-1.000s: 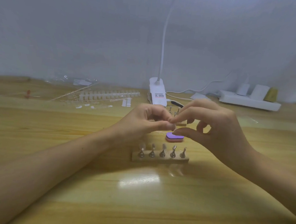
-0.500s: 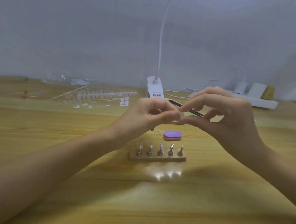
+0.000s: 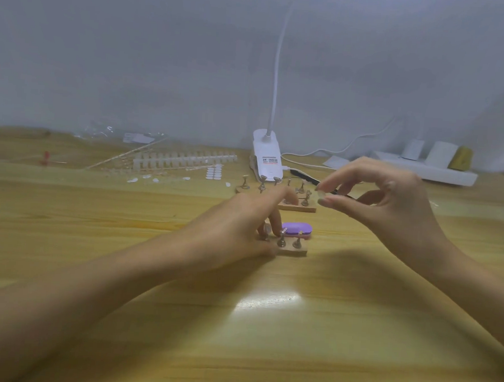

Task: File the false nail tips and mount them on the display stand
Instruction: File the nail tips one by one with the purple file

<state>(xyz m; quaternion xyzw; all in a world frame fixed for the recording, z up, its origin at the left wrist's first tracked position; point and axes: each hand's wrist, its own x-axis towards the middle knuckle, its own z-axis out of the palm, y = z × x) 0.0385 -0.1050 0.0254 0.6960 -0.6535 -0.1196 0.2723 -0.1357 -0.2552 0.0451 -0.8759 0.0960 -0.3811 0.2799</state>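
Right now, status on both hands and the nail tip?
Right hand pinching nail tip, raised. Left hand down on near stand, grip unclear. Purple block just behind stand.

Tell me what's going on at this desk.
A person is mounting false nail tips. The right hand pinches a small clear nail tip between thumb and forefinger, raised off the desk. The left hand rests its fingers on the left end of the near display stand, where two pegs show beside the fingers. A purple buffer block lies just behind that stand.
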